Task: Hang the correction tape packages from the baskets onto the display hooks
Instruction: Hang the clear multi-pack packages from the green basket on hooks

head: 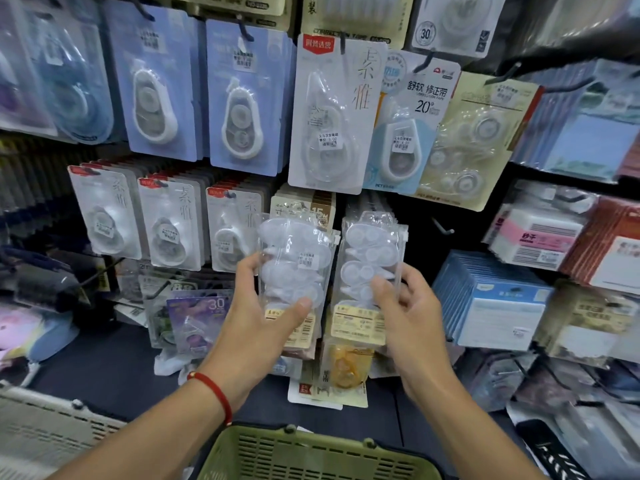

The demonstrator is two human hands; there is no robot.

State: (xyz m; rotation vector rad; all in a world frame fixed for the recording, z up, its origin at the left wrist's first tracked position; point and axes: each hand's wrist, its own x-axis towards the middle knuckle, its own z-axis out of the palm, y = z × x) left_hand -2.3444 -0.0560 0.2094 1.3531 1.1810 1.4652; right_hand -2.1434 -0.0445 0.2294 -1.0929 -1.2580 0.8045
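A green slotted basket is seen at the bottom centre of the frame, only its rim and upper wall in view, so its contents cannot be told. A pale grey basket is cut off at the lower left, its inside likewise hidden. Two clear bags of correction tape are held up in the middle of the frame, before the crowded display wall. The left package is gripped by the left hand, the thumb pressed on its lower front and the fingers curled round its left edge. The right package is held by the right hand, the thumb laid on the front of the bag and the fingers wrapped behind its right edge. The two packages are kept upright and just beside each other, apart by a narrow gap. A bare black hook is seen right of the packages. A red cord bracelet is worn on the left wrist.
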